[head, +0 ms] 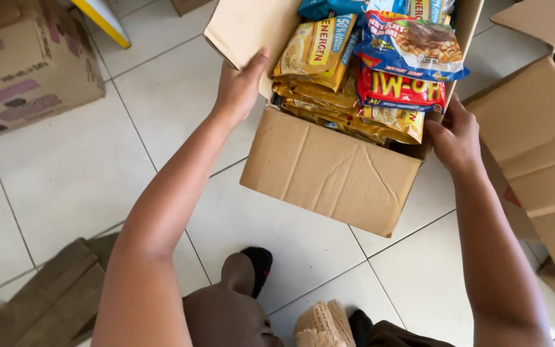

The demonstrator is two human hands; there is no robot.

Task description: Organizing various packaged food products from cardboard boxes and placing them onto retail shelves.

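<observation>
Both hands grip an open cardboard box held above the tiled floor, the left hand closed over its left wall and flap, the right hand clasping its right edge, with yellow packets and red packets stacked inside.

Three cardboard boxes (one held), two hands, many snack packets.

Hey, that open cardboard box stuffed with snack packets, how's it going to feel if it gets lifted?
The cardboard box is packed to the top with packets, so probably fairly heavy. Its creased wall suggests it may flex or sag. The left hand and right hand grip opposite sides, which should keep it from tipping.
</observation>
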